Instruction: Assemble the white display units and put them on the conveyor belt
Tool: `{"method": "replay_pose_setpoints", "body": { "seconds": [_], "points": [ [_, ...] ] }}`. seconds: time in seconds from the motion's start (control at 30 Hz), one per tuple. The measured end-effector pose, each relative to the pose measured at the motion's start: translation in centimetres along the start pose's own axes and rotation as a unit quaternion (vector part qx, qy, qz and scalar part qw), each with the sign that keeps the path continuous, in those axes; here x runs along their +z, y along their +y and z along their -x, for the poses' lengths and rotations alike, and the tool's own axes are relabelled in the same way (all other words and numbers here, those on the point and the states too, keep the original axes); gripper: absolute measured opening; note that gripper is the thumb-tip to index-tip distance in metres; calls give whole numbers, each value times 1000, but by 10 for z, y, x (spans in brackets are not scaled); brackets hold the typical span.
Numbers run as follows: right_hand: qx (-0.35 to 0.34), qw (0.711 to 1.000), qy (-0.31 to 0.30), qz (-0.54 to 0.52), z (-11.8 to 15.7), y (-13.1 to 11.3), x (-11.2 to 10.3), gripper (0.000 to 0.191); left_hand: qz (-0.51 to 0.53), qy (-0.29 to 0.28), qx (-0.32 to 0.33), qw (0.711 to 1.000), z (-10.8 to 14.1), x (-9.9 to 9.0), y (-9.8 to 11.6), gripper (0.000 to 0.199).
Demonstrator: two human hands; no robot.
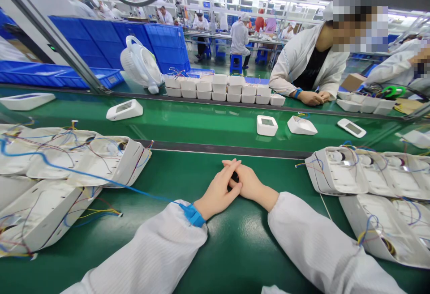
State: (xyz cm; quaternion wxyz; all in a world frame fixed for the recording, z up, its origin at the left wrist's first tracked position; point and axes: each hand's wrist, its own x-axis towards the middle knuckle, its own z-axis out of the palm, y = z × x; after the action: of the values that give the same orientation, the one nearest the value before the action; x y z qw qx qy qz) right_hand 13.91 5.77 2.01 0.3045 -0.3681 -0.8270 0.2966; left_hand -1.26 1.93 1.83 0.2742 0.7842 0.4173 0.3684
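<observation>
My left hand (218,192) and my right hand (250,183) rest together on the green work surface (231,249). The left fingers stretch out and cross over the right ones, its thumb apart. Part of the right fingers is hidden underneath, though the visible ones lie straight. Neither hand shows anything held; a small dark gap lies between them. Around my left wrist sits a blue wrist strap (194,215), its blue cord running left. White housings (110,157) with loose coloured wires stand to the left, and more white housings (346,173) to the right.
Beyond my bench edge, a green belt (198,124) carries several white devices (125,109), some with screens. Behind it stand stacked white cases (220,89), a white fan (141,66) and blue bins (168,45). A co-worker (309,61) leans on the far side, hands together.
</observation>
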Motion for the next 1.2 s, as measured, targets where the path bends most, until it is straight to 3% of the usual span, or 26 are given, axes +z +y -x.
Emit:
{"method": "replay_pose_setpoints", "body": {
  "seconds": [1.2],
  "points": [
    [-10, 1000, -1, 15, 0, 1, 1, 51, -2, -5, -6, 1000, 1, 1, -2, 65]
  ]
}}
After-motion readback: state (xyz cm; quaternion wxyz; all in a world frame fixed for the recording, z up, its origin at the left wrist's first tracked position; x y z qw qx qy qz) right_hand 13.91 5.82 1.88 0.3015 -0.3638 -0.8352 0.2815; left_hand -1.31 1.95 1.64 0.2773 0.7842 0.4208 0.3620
